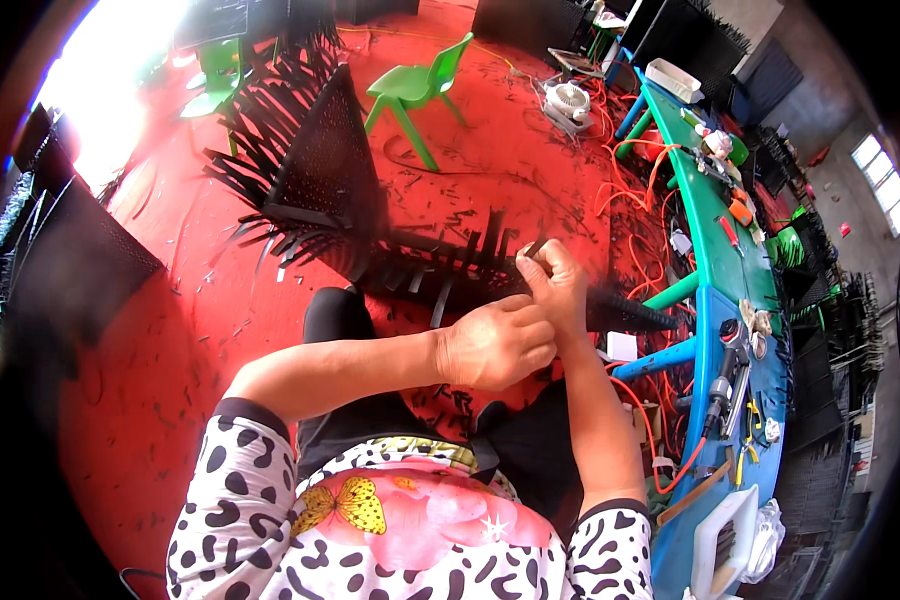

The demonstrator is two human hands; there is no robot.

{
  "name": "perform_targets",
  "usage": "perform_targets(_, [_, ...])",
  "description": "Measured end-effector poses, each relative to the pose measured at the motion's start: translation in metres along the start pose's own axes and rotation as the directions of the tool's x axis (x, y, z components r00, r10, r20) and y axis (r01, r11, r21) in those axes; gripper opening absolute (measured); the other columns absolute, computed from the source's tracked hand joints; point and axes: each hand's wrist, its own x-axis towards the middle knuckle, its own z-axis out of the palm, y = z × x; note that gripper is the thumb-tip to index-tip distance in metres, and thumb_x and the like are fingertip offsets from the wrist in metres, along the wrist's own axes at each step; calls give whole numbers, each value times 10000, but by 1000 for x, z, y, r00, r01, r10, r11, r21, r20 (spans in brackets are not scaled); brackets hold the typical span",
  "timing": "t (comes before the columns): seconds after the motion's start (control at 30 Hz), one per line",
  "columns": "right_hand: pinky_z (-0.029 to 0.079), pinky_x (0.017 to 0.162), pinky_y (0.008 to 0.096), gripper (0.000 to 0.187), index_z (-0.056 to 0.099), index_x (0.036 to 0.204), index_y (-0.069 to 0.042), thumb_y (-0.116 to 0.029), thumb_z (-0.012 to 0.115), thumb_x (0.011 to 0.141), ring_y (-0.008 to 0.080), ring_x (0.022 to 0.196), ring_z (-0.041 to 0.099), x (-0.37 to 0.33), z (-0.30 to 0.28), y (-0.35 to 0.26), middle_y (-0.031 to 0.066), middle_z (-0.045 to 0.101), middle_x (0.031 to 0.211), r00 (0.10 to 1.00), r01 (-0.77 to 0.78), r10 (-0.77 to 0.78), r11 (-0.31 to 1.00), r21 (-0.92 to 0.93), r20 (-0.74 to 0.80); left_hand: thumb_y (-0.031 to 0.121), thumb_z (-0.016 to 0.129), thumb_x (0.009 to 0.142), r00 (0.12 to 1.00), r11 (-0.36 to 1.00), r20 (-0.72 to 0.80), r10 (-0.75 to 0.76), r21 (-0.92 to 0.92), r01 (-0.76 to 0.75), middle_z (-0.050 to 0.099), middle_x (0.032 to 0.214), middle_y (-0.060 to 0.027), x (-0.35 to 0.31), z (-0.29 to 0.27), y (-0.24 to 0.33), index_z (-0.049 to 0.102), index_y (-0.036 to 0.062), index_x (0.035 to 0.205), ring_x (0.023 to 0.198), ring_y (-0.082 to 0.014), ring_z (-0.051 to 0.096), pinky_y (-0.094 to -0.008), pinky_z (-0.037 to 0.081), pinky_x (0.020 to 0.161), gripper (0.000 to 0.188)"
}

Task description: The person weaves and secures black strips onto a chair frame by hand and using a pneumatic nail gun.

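Before my knees is a black woven piece (332, 150) with many loose black strips sticking out of its far-left side. A low black section (410, 270) of it runs right, under my hands, with several strips standing up from it. My right hand (558, 285) is closed, thumb and forefinger pinching a short dark strip (536, 246). Just below and left of it, my left hand (498, 343) is curled into a fist against the right wrist or palm. What the left fingers hold is hidden.
To the right stand low green (715, 200) and blue (715, 330) tables bearing a power tool (722, 385), yellow-handled pliers (748, 450) and a white frame (720, 540). Orange cords (635, 250) tangle beneath. A green chair (415, 88) and white fan (568, 98) stand beyond on the red floor (210, 300), strewn with scraps.
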Motion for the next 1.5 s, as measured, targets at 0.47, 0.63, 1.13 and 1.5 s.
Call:
perform_targets(0.47, [428, 611, 302, 141, 519, 737, 17, -10, 636, 809, 201, 633, 518, 6, -8, -5, 106, 536, 712, 995, -51, 45, 996, 67, 88, 72, 610, 670, 976, 946, -29, -215, 243, 216, 546, 899, -127, -20, 0, -42, 566, 4, 811, 873, -286, 579, -421, 444, 880, 163])
perform_targets(0.63, [413, 583, 301, 147, 519, 752, 7, -21, 651, 811, 179, 609, 486, 5, -4, -5, 88, 514, 696, 998, -33, 30, 998, 52, 63, 142, 694, 657, 920, 866, -50, -389, 321, 383, 550, 904, -120, -23, -3, -55, 551, 15, 926, 842, -282, 572, -391, 446, 794, 330])
perform_targets(1.13, [472, 714, 403, 210, 555, 858, -17, -108, 705, 742, 336, 839, 578, -4, -11, -15, 146, 570, 873, 967, 230, -181, 923, -309, 179, 252, 657, 769, 812, 827, 226, -539, 327, 457, 582, 832, -111, -23, -13, -59, 544, 52, 901, 797, -295, 612, -416, 478, 702, 265])
perform_targets(1.5, [482, 671, 391, 181, 603, 870, -31, -138, 710, 771, 313, 788, 603, -11, -9, -12, 89, 587, 861, 974, 197, -140, 913, -358, 180, 279, 656, 802, 747, 829, 358, -559, 260, 496, 587, 751, -131, -16, -13, -61, 568, 31, 793, 713, -334, 606, -439, 473, 646, 263])
